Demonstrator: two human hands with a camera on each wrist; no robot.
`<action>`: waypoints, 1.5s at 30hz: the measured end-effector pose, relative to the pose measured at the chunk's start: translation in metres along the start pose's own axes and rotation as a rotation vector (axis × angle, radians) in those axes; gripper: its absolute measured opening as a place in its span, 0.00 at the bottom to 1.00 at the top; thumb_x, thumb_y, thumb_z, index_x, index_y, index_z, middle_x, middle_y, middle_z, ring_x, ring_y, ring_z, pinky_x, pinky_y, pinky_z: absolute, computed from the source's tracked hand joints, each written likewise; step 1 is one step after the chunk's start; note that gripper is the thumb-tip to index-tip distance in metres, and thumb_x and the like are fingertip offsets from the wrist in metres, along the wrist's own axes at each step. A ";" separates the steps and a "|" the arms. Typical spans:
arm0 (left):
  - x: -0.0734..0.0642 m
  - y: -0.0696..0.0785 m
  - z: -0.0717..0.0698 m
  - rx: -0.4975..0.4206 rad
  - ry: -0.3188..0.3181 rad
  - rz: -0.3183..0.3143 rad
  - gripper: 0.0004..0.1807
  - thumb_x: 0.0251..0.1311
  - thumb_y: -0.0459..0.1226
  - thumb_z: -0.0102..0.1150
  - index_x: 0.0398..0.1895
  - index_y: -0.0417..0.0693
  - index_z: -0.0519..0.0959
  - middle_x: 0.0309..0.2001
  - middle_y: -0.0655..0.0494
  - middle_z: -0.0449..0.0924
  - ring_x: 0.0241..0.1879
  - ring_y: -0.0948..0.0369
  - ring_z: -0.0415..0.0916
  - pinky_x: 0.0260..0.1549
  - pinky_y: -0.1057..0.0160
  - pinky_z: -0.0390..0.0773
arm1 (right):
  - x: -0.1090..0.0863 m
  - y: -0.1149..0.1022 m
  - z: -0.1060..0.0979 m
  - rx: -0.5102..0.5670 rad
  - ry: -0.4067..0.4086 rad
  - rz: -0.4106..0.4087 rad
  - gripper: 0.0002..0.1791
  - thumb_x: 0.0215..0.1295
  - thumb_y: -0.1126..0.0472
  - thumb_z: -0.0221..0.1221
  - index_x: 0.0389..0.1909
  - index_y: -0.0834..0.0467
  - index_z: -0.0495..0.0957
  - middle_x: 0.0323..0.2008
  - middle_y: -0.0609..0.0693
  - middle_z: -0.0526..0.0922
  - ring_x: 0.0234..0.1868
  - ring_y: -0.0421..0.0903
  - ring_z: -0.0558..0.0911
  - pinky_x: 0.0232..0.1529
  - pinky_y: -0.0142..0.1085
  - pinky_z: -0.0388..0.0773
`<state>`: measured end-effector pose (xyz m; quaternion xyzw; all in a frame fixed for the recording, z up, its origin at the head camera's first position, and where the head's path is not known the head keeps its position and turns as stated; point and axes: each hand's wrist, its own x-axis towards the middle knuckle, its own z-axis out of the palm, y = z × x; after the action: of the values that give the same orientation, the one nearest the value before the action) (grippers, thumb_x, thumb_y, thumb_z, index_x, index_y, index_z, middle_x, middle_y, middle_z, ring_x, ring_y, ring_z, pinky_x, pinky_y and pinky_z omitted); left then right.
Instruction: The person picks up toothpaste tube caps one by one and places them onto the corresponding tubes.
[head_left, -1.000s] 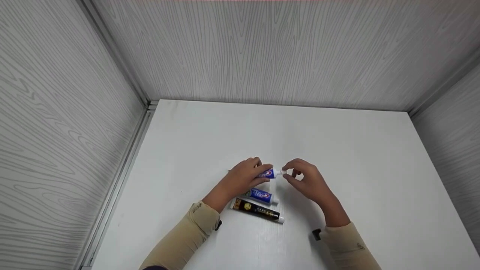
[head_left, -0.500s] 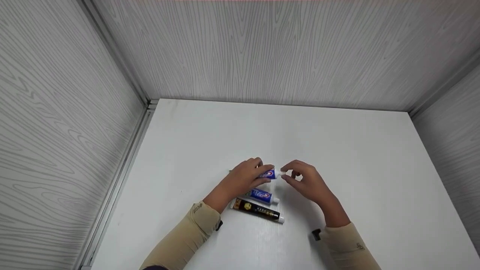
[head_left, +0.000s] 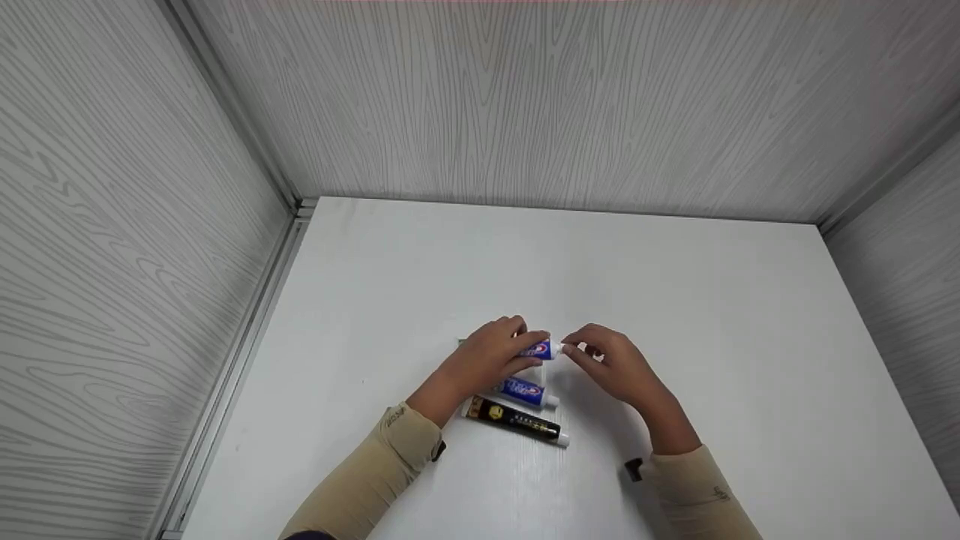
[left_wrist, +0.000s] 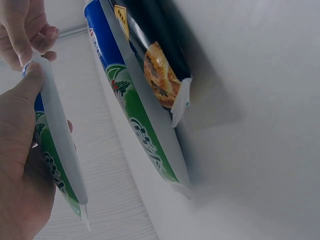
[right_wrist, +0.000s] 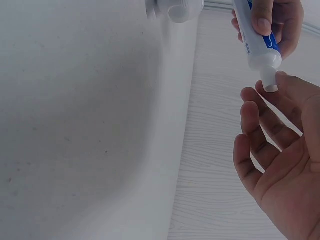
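My left hand (head_left: 487,352) grips a blue, green and white toothpaste tube (left_wrist: 57,135) round its body, raised over the table. Thumb and index finger of my right hand (head_left: 611,360) pinch the small white cap (right_wrist: 269,80) at the tube's mouth; the cap sits against the neck in the right wrist view. The other right fingers are loosely bent and hold nothing. Below the left hand lies a second blue and green toothpaste tube (head_left: 521,391), partly hidden by that hand. Beside it, nearer the body, is a black toothpaste tube (head_left: 514,420) with a white cap.
The tubes lie on a white table (head_left: 712,337). Pale wood-grain panels (head_left: 525,105) stand behind it and at both sides. Beige sleeves (head_left: 367,472) cover the forearms, with a small dark device (head_left: 633,469) at the right wrist.
The right hand has brought the white cap leftward onto the tube's mouth, closing the small gap seen earlier. The left hand and the two lying tubes have hardly moved.
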<state>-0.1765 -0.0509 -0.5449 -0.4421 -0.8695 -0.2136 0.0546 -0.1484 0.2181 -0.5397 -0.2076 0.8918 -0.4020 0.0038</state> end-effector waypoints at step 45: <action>0.003 0.004 -0.001 -0.007 -0.017 0.004 0.24 0.79 0.51 0.55 0.71 0.53 0.78 0.46 0.54 0.78 0.39 0.60 0.72 0.42 0.60 0.76 | -0.006 -0.001 -0.004 0.045 0.007 -0.061 0.09 0.75 0.60 0.66 0.52 0.57 0.87 0.44 0.43 0.87 0.39 0.40 0.83 0.44 0.45 0.84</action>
<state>-0.1751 -0.0475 -0.5418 -0.4459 -0.8682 -0.2125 0.0462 -0.1435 0.2222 -0.5370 -0.2333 0.8757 -0.4228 -0.0070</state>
